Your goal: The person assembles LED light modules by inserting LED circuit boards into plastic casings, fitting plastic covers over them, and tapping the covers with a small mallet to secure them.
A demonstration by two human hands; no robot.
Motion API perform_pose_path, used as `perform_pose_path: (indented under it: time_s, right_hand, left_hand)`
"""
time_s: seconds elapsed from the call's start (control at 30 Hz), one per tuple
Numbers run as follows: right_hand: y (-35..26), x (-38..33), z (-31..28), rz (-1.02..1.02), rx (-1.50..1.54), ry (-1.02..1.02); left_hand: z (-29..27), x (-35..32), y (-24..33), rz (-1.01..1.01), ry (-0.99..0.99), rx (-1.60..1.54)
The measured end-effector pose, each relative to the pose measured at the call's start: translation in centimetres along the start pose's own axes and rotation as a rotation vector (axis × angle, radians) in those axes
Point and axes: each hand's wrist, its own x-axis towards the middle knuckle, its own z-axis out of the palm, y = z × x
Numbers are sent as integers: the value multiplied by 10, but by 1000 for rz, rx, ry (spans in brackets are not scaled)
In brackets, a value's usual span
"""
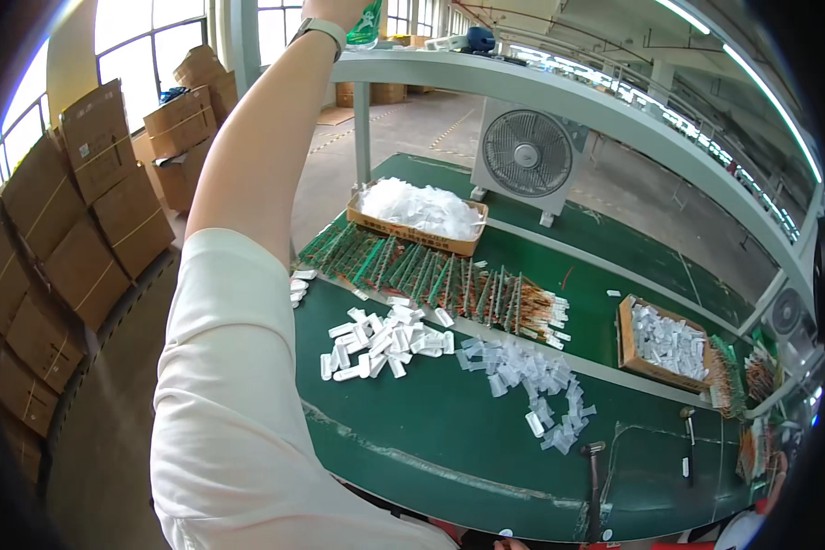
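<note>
My left arm reaches up across the scene to a raised grey shelf, a watch strap round its wrist. My left hand [337,11], partly cut off by the top edge, is closed on a tilted green see-through bottle [366,27] at the shelf's edge. Only a sliver of my right hand [511,544] shows at the bottom edge, its fingers mostly out of frame. Below the arm, a heap of white plastic housings [390,341] and a scatter of clear plastic pieces [529,374] lie on the green table [412,431].
Rows of green circuit boards [422,275] lie behind the heaps, below a carton of clear pieces [422,240]. Another carton [625,335] sits right. Two hammers [595,481] lie near the front edge. A fan [525,154] stands behind; cardboard boxes [82,247] line the left. A co-worker's arm [777,481] shows far right.
</note>
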Motion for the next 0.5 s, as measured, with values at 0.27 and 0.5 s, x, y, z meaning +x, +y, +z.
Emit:
perform_pose_path:
  time_s: [0.27,0.5]
  right_hand:
    - [41,-2,24,168,-246,-201]
    - [15,-5,8,283,-300,-248]
  left_hand:
    - [1,-8,-10,-275,-389,746]
    - [64,-29,-68,-411,-569,903]
